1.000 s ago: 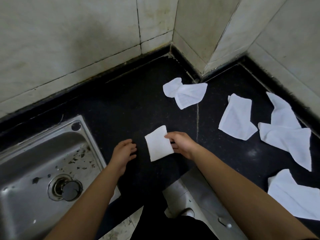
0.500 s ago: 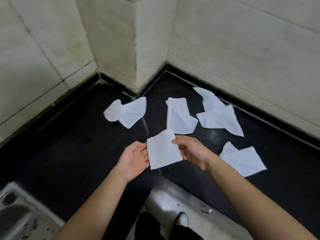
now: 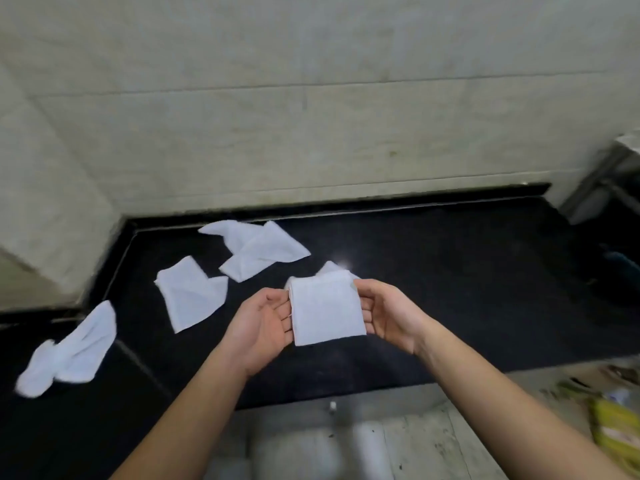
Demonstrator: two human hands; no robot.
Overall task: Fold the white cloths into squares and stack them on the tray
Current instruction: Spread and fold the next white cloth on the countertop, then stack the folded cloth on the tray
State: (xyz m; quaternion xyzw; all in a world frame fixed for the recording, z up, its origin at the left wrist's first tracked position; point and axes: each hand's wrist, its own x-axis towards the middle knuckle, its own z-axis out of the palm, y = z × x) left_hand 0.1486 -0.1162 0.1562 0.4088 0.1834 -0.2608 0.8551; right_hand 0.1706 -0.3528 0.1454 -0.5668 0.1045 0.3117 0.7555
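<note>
A folded white square cloth (image 3: pixel 327 311) is lifted above the black counter (image 3: pixel 467 271), held between both hands. My left hand (image 3: pixel 263 327) holds its left edge with the palm turned up. My right hand (image 3: pixel 388 311) grips its right edge, thumb on top. Three loose unfolded white cloths lie on the counter: one at the far left (image 3: pixel 71 351), one left of centre (image 3: pixel 190 296), one further back (image 3: pixel 256 249). Another cloth (image 3: pixel 332 268) peeks out from behind the held square. No tray is in view.
Tiled walls (image 3: pixel 311 116) close off the counter at the back and left. A metal object (image 3: pixel 616 168) stands at the far right edge. Yellow items (image 3: pixel 613 424) lie low at the right, beyond the counter's front edge. The tiled floor (image 3: pixel 346 445) shows below.
The view has swung right, and the sink has left the frame. The folded square went from lying on the counter to being lifted, now held by both hands.
</note>
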